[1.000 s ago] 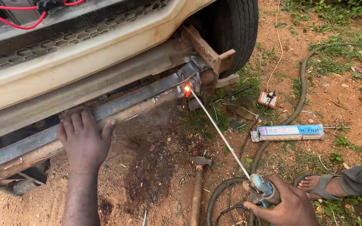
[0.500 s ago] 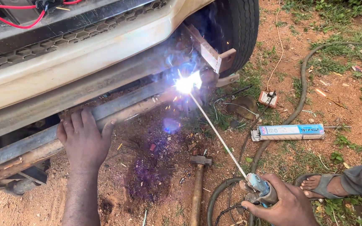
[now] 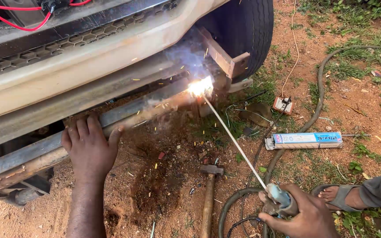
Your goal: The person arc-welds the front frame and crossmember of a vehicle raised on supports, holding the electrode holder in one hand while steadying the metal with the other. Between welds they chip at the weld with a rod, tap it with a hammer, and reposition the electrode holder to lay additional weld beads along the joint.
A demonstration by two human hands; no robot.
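My right hand (image 3: 303,217) grips a welding electrode holder (image 3: 279,197) at the lower right. A long thin welding rod (image 3: 231,141) runs from it up and left to a bright arc (image 3: 200,86) with sparks and smoke, where a rusty steel bar (image 3: 124,119) meets a bracket (image 3: 225,59) under the vehicle's front. My left hand (image 3: 90,147) lies flat, fingers spread, pressing on that steel bar to the left of the arc. The pale bumper (image 3: 89,66) runs above the bar.
A hammer (image 3: 210,194) lies on the red dirt between my hands. A blue and white box of electrodes (image 3: 305,140) lies to the right. A thick cable (image 3: 318,94) curves over the ground. A black tyre (image 3: 248,31) stands at the top. A sandalled foot (image 3: 338,196) rests at the lower right.
The rod tip went from a small orange glow to a bright arc, with sparks and smoke now spreading. Both hands have stayed almost in place.
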